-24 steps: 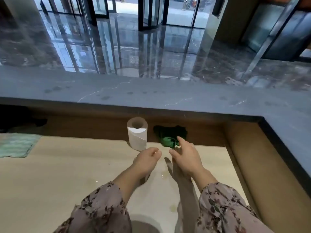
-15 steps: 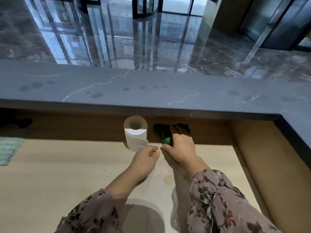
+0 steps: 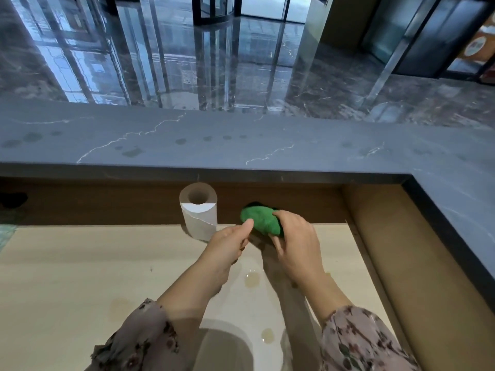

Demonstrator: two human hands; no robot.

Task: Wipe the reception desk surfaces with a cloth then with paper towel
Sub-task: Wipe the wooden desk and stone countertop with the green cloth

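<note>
A bunched green cloth [image 3: 261, 219] is lifted just off the back of the light wooden desk [image 3: 80, 277]. My right hand [image 3: 294, 242] grips it from the right, fingers curled round its lower end. My left hand [image 3: 230, 246] is at the cloth's left end, thumb touching it, other fingers curled under. A white paper towel roll [image 3: 199, 212] stands upright just left of the hands, with a loose flap hanging down.
A raised dark grey marble counter [image 3: 241, 145] with damp spots runs along the back and down the right side. Brown wooden panels [image 3: 401, 263] wall the desk. Small wet patches [image 3: 251, 279] lie on the desk near my arms. A pale green cloth edge [image 3: 4, 234] shows far left.
My right hand has closed on the green cloth and raised it from the back corner. My left hand moved up to touch its left end.
</note>
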